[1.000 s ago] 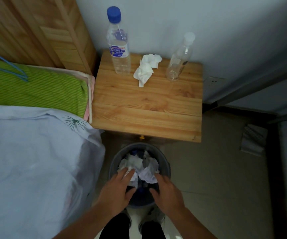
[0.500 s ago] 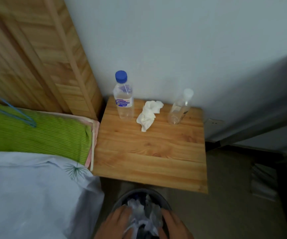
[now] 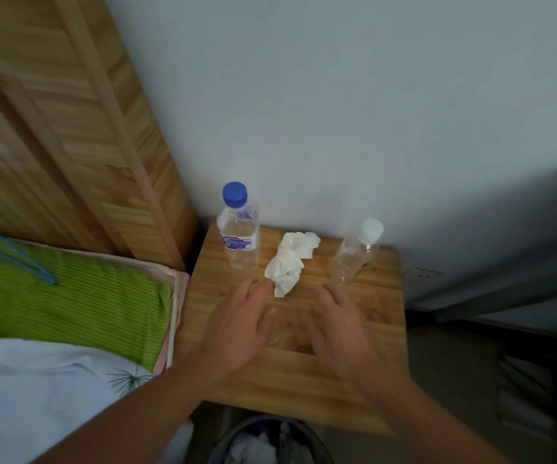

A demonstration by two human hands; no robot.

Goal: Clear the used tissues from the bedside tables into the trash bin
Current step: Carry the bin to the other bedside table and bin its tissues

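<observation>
On bedside table [image 3: 303, 373], crumpled tissue [image 3: 289, 262] lay between two bottles. Left hand [image 3: 237, 324] and right hand [image 3: 337, 324] hovered near it, fingers spread, holding nothing. Risk: careless reach could topple blue-capped bottle [image 3: 238, 229].

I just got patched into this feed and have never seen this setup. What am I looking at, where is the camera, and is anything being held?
No machine here: a person wears one wide-angle camera on the head, looking forward and down. The left hand and right hand reach over a wooden bedside table, fingers spread, holding nothing. On it lie crumpled white tissues between a blue-capped bottle and a white-capped bottle. The left fingertips are close to the tissues; contact is unclear. The trash bin, with tissues inside, sits at the bottom edge.
</observation>
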